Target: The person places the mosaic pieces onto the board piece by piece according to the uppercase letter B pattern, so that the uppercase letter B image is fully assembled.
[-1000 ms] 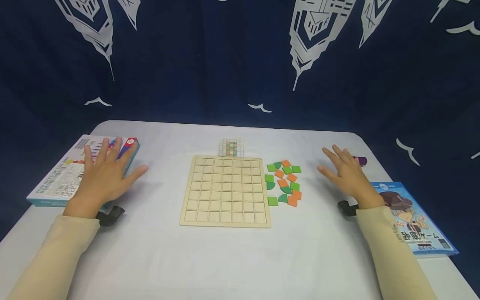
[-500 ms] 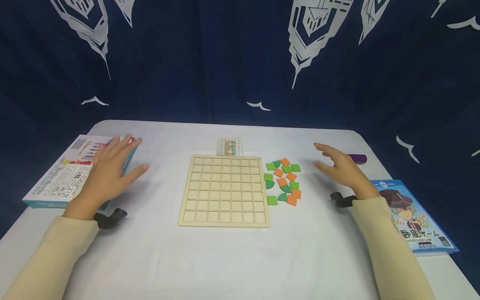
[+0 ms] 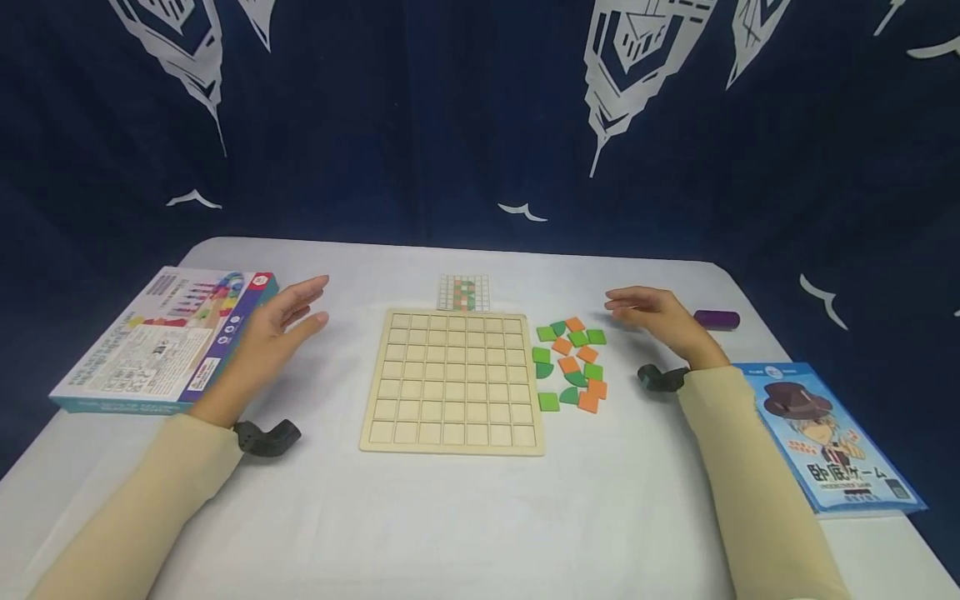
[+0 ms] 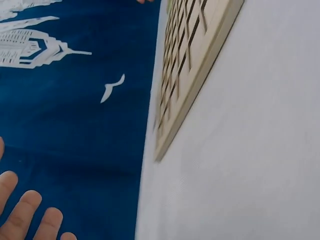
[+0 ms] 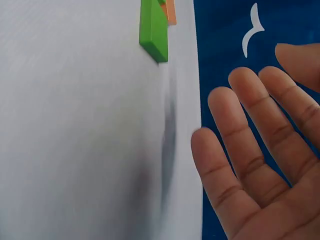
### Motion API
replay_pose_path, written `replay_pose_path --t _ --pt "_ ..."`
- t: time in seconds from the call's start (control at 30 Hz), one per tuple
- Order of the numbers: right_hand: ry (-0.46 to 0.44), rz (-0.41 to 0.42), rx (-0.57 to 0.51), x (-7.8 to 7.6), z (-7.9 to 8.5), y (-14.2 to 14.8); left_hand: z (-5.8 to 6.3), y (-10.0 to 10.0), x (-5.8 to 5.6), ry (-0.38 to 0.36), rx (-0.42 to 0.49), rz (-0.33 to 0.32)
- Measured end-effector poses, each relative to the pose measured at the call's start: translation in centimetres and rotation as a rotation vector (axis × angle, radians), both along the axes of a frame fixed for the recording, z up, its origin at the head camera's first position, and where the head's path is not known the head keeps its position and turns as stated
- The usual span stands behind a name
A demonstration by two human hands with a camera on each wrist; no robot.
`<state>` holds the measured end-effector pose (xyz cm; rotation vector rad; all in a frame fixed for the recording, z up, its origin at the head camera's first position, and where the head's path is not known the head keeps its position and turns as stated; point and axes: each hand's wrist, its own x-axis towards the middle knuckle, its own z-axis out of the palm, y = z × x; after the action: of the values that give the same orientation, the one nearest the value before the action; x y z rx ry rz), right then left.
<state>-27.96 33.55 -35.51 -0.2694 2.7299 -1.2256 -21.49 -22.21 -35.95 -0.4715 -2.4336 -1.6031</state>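
A square wooden grid board (image 3: 453, 383) lies flat at the middle of the white worktop (image 3: 450, 525), whose near edge is cut off by the frame; the left wrist view shows only one corner and two sides of the board. Its shallow square recesses show the same pale wood as the rim. Beside the board's right edge lie loose tiles (image 3: 549, 402): light green and orange squares and dark green rounded pieces, several touching or overlapping. Just beyond the board's far edge is a small card (image 3: 463, 293) printed with a coloured pattern on a grid, its detail too small to read.

The left hand (image 3: 276, 335), between board and left edge, has fingers loosely extended and thumb apart, holding nothing; the left wrist view catches only its fingertips. The right hand (image 3: 660, 321), near the tiles, is likewise spread and free, its thumb cropped in the right wrist view.

At the left edge lies a printed box (image 3: 172, 342), one corner covered by the left forearm; its contents cannot be seen. At the right edge lies a blue package (image 3: 832, 442), partly hidden by the right sleeve (image 3: 750, 483), its contents likewise concealed. Toward the far right corner is a purple object (image 3: 716, 320), its kind unclear. The dark blue curtain (image 3: 412, 125) behind bears white prints cropped above.
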Motion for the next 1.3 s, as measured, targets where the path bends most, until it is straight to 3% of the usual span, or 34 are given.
replay_pose_path --t 0.17,0.33,0.57,0.8,0.93,1.13,1.3 --pt "-0.089 0.002 -0.091 -1.2 -0.5 -0.7 -0.9 0.8 -0.3 -0.133 0.199 -0.057" --pt "-0.153 -0.022 -0.184 -2.4 -1.4 -1.1 -1.8 1.8 -0.9 -0.251 0.342 -0.075" --pt "-0.228 -0.068 -0.258 -3.2 -2.4 -1.8 -3.2 3.2 -1.8 -0.32 0.371 -0.016" --pt "-0.226 -0.071 -0.229 -3.3 -3.1 -1.7 -3.8 3.3 -1.6 -0.279 0.251 -0.004" --pt "-0.208 -0.058 -0.174 -3.3 -3.4 -1.9 -4.3 3.0 -1.7 -0.217 0.102 -0.031" --pt "-0.174 -0.015 -0.109 -3.3 -3.7 -2.1 -5.1 2.9 -1.9 -0.169 -0.231 -0.054" --pt "-0.14 0.038 -0.094 -3.2 -3.4 -2.2 -5.5 3.2 -1.8 -0.16 -0.357 -0.075"
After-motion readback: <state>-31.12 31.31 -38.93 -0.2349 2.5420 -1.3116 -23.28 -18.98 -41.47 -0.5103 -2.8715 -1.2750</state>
